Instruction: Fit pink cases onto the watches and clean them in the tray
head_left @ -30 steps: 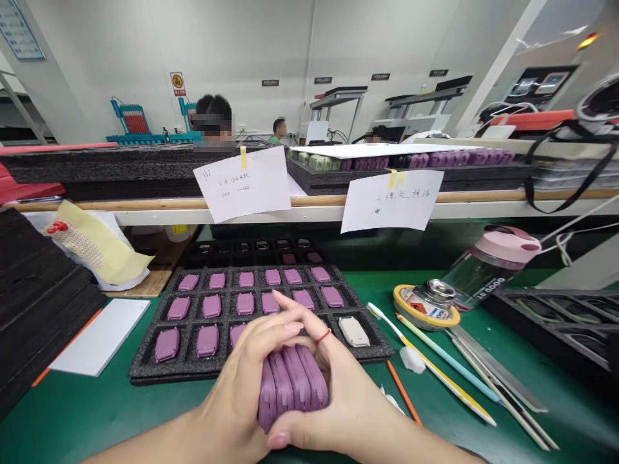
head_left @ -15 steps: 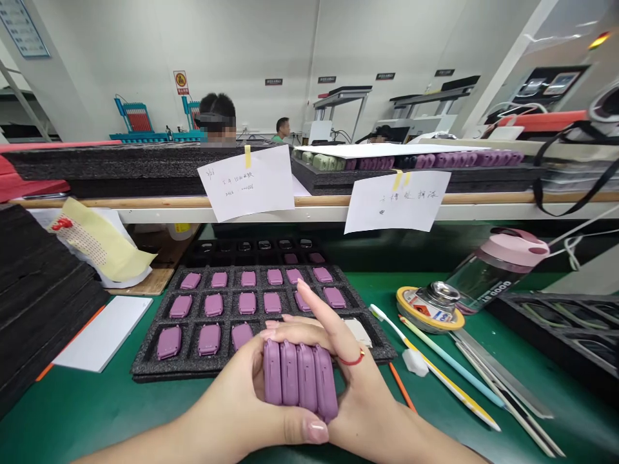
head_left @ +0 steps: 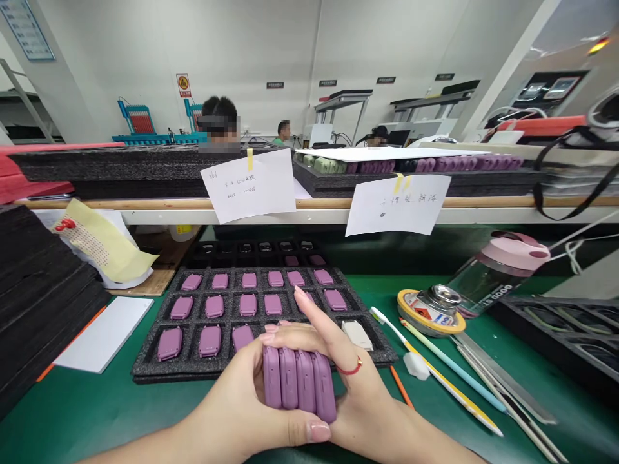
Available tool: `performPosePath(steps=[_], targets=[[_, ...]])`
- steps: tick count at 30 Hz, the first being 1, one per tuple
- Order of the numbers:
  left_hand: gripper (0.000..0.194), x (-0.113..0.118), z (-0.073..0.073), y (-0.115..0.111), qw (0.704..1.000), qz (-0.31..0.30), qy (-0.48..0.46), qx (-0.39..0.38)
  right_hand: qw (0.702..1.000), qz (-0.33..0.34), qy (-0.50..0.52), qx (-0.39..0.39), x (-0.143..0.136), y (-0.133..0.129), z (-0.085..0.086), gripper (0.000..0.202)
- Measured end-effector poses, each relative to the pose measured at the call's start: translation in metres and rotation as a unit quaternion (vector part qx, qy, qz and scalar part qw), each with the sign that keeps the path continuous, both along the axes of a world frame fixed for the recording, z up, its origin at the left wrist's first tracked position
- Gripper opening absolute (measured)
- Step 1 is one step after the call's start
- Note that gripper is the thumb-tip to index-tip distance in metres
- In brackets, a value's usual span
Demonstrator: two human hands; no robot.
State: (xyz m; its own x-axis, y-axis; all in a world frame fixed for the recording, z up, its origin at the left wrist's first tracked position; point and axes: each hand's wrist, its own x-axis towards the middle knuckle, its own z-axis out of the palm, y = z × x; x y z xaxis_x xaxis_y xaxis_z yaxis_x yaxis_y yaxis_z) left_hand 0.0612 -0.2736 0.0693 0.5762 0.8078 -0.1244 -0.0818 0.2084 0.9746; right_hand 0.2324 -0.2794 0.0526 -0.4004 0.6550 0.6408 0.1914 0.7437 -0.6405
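Several purple watch-like cases (head_left: 298, 381) stand side by side on edge in a row between my two hands, above the front edge of a black foam tray (head_left: 145, 370). My left hand (head_left: 256, 393) is closed round the row, its thumb along the lower front and its fingers over the top. From the other side my right hand (head_left: 355, 386) grips the same row, with its index finger stretched up and a red cord on it. More purple cases (head_left: 210, 340) lie in the tray's compartments. One compartment at the right holds a cream-coloured case (head_left: 356, 335).
Right of the tray lie a toothbrush (head_left: 411, 348), a light-blue stick (head_left: 459, 367), and a small metal can (head_left: 442, 299) by a yellow tape roll (head_left: 405, 312). A pink-lidded bottle (head_left: 498, 274) leans behind. A shelf (head_left: 319, 216) crosses above; black foam (head_left: 43, 309) is stacked left.
The view has shifted very slightly. My right index finger has moved a little, and the cream case shows more. Both hands keep their hold on the row of cases.
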Motion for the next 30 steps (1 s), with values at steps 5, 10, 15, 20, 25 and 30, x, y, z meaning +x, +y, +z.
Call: performPosePath(steps=[5,10,15,20,25,30], targets=[[0.047,0.005,-0.006,0.001,0.992,0.014,-0.092,-0.081,0.992,-0.033,-0.112,0.037,-0.003,-0.001,-0.001,0.09],[0.04,0.003,-0.012,0.006,0.961,0.025,-0.183,-0.204,0.995,-0.048,-0.029,-0.087,0.01,-0.003,0.019,0.061],[0.035,0.001,-0.015,0.01,0.943,0.002,-0.24,-0.232,0.989,-0.04,0.016,-0.141,0.015,0.001,0.032,0.02],[0.034,0.0,-0.023,0.013,0.951,0.013,-0.218,-0.217,0.984,-0.038,0.051,-0.165,0.014,0.008,0.026,0.01],[0.038,-0.001,-0.026,0.013,0.955,-0.008,-0.219,-0.2,0.992,-0.032,0.068,-0.104,0.015,0.004,0.026,0.017],[0.046,-0.001,-0.03,0.015,0.947,-0.007,-0.215,-0.24,0.995,-0.028,0.006,-0.093,0.01,-0.003,0.031,0.021]])
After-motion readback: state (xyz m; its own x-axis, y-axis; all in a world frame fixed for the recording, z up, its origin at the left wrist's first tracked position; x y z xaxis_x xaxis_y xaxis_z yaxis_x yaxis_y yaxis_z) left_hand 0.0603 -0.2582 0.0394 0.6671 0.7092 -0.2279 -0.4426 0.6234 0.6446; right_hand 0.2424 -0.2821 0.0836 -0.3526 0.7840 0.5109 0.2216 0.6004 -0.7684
